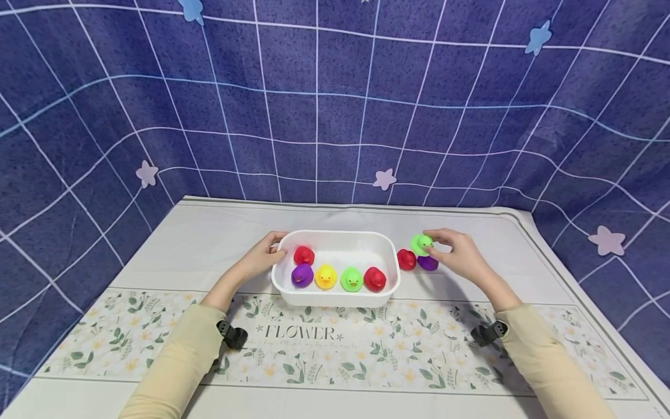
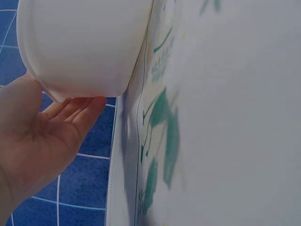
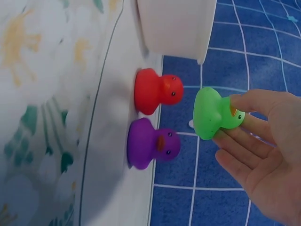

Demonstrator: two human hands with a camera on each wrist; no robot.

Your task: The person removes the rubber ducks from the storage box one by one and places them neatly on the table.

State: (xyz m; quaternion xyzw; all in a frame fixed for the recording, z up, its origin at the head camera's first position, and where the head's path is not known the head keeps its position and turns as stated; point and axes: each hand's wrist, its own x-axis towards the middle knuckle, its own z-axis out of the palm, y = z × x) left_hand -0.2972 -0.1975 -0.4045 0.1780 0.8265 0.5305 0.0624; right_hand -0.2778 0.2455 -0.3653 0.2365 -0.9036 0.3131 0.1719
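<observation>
In the head view, a white tub is seen on a cloth-covered bench, its left end gripped by the left hand. A green duck is pinched by the right hand above the bench, outside the tub's right end, and a purple duck is partly hidden by it; a red duck is placed just beside the tub. Five more ducks are held in the tub: two red, one purple, one yellow and one green. In the left wrist view, the tub's end is clasped, with fingers laid against the outer wall; thin, fairly stiff plastic is suggested, best steadied by wall and rim. In the right wrist view, the green duck is gripped by its head, the thumb set near the beak, its rounded body left free, and the red and purple ducks are shown upright on the bench. The held duck is judged light, slightly yielding and hardly fragile; its smooth surface may be slippery, so a gentle pinch at head or neck is favored.
</observation>
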